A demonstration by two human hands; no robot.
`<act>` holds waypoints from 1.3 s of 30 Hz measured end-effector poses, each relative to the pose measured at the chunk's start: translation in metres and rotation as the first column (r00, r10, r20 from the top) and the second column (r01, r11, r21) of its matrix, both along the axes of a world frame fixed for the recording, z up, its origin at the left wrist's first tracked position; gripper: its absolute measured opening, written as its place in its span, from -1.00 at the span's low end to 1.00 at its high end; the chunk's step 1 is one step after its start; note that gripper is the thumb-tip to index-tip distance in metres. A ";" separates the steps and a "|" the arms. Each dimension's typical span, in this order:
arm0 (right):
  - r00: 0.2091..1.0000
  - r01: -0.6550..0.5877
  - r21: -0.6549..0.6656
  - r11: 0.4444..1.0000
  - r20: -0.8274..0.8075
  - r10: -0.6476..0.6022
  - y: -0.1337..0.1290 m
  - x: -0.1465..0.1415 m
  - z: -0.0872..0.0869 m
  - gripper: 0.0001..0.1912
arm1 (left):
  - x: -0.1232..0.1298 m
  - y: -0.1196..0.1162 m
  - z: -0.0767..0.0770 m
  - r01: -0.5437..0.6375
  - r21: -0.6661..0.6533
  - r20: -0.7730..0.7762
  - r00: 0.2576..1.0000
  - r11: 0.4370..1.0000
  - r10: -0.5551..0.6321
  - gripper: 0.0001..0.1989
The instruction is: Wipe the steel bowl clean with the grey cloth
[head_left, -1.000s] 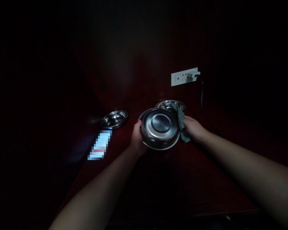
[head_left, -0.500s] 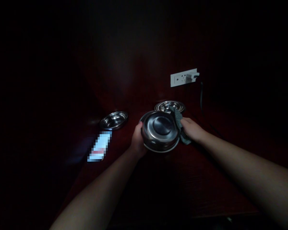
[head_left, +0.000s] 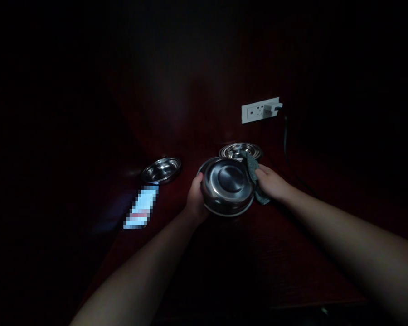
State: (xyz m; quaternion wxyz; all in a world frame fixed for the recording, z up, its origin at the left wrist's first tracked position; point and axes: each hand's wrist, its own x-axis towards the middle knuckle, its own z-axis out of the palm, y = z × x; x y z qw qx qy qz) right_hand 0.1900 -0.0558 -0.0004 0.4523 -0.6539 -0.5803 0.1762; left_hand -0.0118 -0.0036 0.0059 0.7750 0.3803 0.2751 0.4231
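A shiny steel bowl (head_left: 228, 183) is held up in front of me, its rounded underside turned towards the camera. My left hand (head_left: 196, 199) grips its left rim, thumb on the outside and the other fingers hidden behind. On the opposite side my right hand (head_left: 271, 182) is closed round a grey-green cloth (head_left: 252, 168), which lies against the bowl's right edge. Just behind stands a stack of steel bowls (head_left: 257, 148), partly covered by the held bowl and the cloth. Another steel bowl (head_left: 162, 170) sits upright to the left.
A lit phone (head_left: 142, 207), its screen pixelated, lies in front of the left bowl on the dark red table (head_left: 279, 267). On the back wall is a white socket panel (head_left: 252, 113) with a plug in it. A dark cable (head_left: 285, 136) hangs at its right. The surroundings are very dark.
Almost nothing differs. My right hand and the cloth have shifted very slightly at the bowl's edge; the bowl and my left hand stay nearly in place.
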 end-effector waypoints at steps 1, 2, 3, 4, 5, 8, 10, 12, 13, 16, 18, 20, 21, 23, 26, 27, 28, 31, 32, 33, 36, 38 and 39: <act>1.000 0.017 0.011 1.000 -0.027 -0.017 0.000 -0.001 -0.001 -0.69 | 0.000 0.000 0.000 -0.002 -0.003 -0.002 1.000 1.000 0.002 -0.52; 0.998 0.037 0.020 0.999 -0.054 -0.036 0.000 -0.002 -0.001 -0.69 | 0.000 -0.001 0.001 -0.006 -0.005 -0.005 1.000 1.000 0.006 -0.52; 0.995 0.053 0.029 0.998 -0.081 -0.051 0.000 -0.003 -0.002 -0.70 | 0.000 -0.001 0.001 -0.006 -0.005 -0.006 1.000 1.000 0.006 -0.52; 0.993 0.064 0.037 0.997 -0.104 -0.060 0.001 -0.003 -0.002 -0.71 | 0.000 -0.002 0.001 -0.003 -0.001 -0.006 1.000 1.000 0.003 -0.52; 0.991 0.070 0.042 0.997 -0.121 -0.064 0.001 -0.004 -0.002 -0.71 | 0.000 -0.002 0.001 0.003 0.005 -0.004 1.000 1.000 -0.003 -0.52; 0.986 0.074 0.032 0.997 -0.155 -0.068 0.001 -0.005 -0.002 -0.70 | 0.000 0.000 0.000 0.021 0.015 0.010 1.000 1.000 -0.021 -0.52; 0.984 0.071 0.023 0.997 -0.168 -0.066 0.001 -0.005 -0.002 -0.69 | 0.000 0.001 -0.002 -0.005 0.000 0.019 1.000 1.000 0.005 -0.53; 0.983 0.068 0.026 0.997 -0.172 -0.062 0.001 -0.005 -0.001 -0.69 | 0.001 0.002 -0.003 0.008 -0.017 0.017 1.000 1.000 -0.008 -0.52; 0.983 0.066 0.031 0.997 -0.171 -0.060 0.001 -0.005 -0.001 -0.70 | 0.000 0.002 -0.003 0.011 -0.014 0.018 1.000 1.000 -0.011 -0.53; 0.983 0.061 0.025 0.998 -0.176 -0.056 0.000 -0.005 0.000 -0.71 | 0.000 0.000 -0.001 -0.005 0.001 0.015 1.000 1.000 0.005 -0.55; 0.982 0.057 0.017 0.998 -0.183 -0.052 0.000 -0.005 0.001 -0.72 | 0.000 -0.001 0.000 -0.011 0.002 0.013 1.000 1.000 0.011 -0.55; 0.983 0.059 0.028 0.998 -0.177 -0.053 0.000 -0.005 0.001 -0.73 | 0.001 -0.001 0.000 -0.015 0.002 0.014 1.000 1.000 0.015 -0.55; 0.984 0.062 0.035 0.997 -0.172 -0.055 0.000 -0.005 0.001 -0.74 | 0.001 -0.001 0.000 -0.017 0.002 0.014 1.000 1.000 0.017 -0.55; 0.984 0.070 0.031 0.997 -0.165 -0.064 0.000 -0.005 0.002 -0.75 | 0.001 -0.001 -0.001 -0.016 -0.005 0.013 1.000 1.000 0.016 -0.54; 0.983 0.069 0.002 0.998 -0.170 -0.067 0.000 -0.004 0.001 -0.74 | 0.001 0.000 -0.001 0.000 -0.014 0.019 1.000 1.000 0.000 -0.55; 0.984 0.063 0.005 0.998 -0.170 -0.061 0.001 -0.004 0.001 -0.73 | 0.001 0.000 -0.002 0.002 -0.010 0.022 1.000 1.000 -0.001 -0.55; 0.984 0.056 0.013 0.998 -0.169 -0.053 0.001 -0.004 0.001 -0.73 | 0.001 0.000 -0.002 -0.001 -0.004 0.022 1.000 1.000 0.001 -0.55; 0.985 0.054 0.027 0.998 -0.164 -0.049 0.001 -0.004 0.001 -0.73 | 0.001 0.000 -0.002 -0.018 0.010 0.027 0.999 1.000 0.018 -0.55; 0.985 0.061 0.024 0.998 -0.162 -0.056 0.001 -0.004 0.001 -0.73 | 0.001 0.000 -0.002 -0.018 0.013 0.032 0.999 1.000 0.018 -0.56; 0.985 0.067 0.018 0.998 -0.159 -0.063 0.001 -0.004 0.001 -0.73 | 0.001 0.000 -0.002 -0.018 0.013 0.033 0.999 1.000 0.018 -0.56; 0.987 0.061 0.016 0.998 -0.152 -0.058 0.000 -0.005 0.001 -0.72 | 0.002 0.000 -0.003 -0.012 -0.004 0.024 1.000 1.000 0.012 -0.55; 0.986 0.055 0.015 0.998 -0.161 -0.052 0.000 -0.005 0.001 -0.72 | 0.002 0.000 -0.002 -0.010 -0.012 0.022 1.000 1.000 0.011 -0.55; 0.985 0.056 0.012 0.998 -0.167 -0.054 0.000 -0.005 0.001 -0.72 | 0.002 0.000 -0.002 -0.009 -0.009 0.024 1.000 1.000 0.010 -0.56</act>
